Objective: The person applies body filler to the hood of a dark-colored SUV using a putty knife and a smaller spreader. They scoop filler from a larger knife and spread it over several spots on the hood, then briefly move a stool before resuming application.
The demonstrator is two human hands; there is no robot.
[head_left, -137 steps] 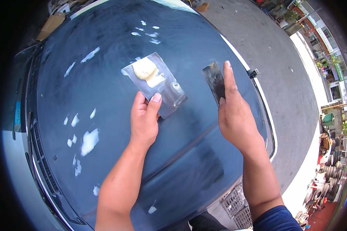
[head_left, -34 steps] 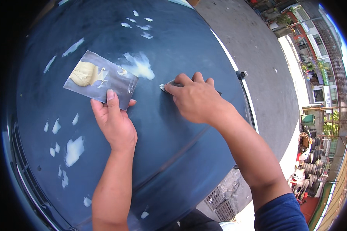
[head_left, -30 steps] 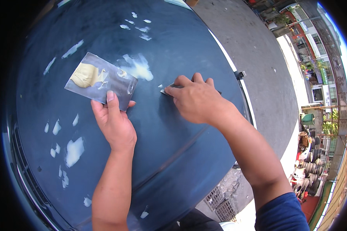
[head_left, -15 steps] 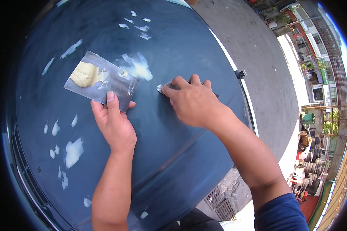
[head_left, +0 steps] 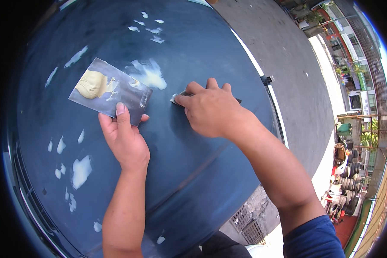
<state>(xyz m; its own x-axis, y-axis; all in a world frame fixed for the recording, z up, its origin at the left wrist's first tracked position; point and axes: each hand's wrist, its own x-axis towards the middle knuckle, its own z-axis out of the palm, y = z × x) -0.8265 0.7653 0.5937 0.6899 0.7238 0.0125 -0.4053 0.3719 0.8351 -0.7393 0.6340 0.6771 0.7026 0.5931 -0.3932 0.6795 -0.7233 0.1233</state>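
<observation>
My left hand (head_left: 127, 142) grips a thin, flat grey plate (head_left: 127, 96), thumb on top and fingers beneath. A thick mound of cream putty (head_left: 91, 84) sits on the plate's left end, with thin smears toward the right. My right hand (head_left: 217, 107) is closed on a putty scraper (head_left: 173, 99). Mostly the hand hides it; only a pale-smeared corner and a dark end show. The scraper is at the dark blue car panel (head_left: 107, 51), right of a large whitish putty patch (head_left: 151, 76). Whether its edge touches the panel I cannot tell.
Several smaller putty patches dot the panel, with another large one (head_left: 81, 171) at the left. Grey pavement (head_left: 284, 64) lies beyond the panel's right edge. A floor grate (head_left: 249, 227) is at the lower right. Stacked tyres (head_left: 350, 185) stand farther off.
Both hands and the panel have shifted slightly left in the picture. My right hand and scraper are also a little higher. Both holds stay the same.
</observation>
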